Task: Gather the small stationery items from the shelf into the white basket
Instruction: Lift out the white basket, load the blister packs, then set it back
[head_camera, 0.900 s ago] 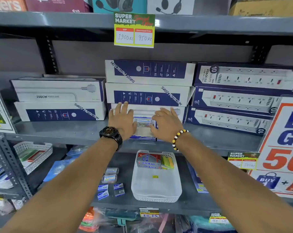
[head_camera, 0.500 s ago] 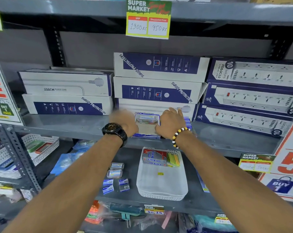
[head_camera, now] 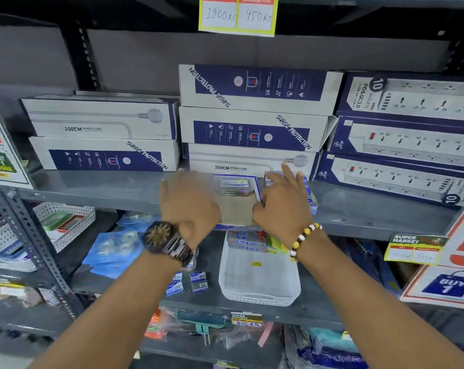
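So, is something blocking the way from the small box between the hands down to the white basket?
Nothing visible does. The small box sits at the shelf's front edge, and the white basket stands open directly below, with only packs at its far end.

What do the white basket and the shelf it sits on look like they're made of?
White basket: likely moulded plastic, matte and slightly translucent, with a perforated lattice wall. Shelf: probably painted steel, smooth grey, with punched slotted-angle uprights.
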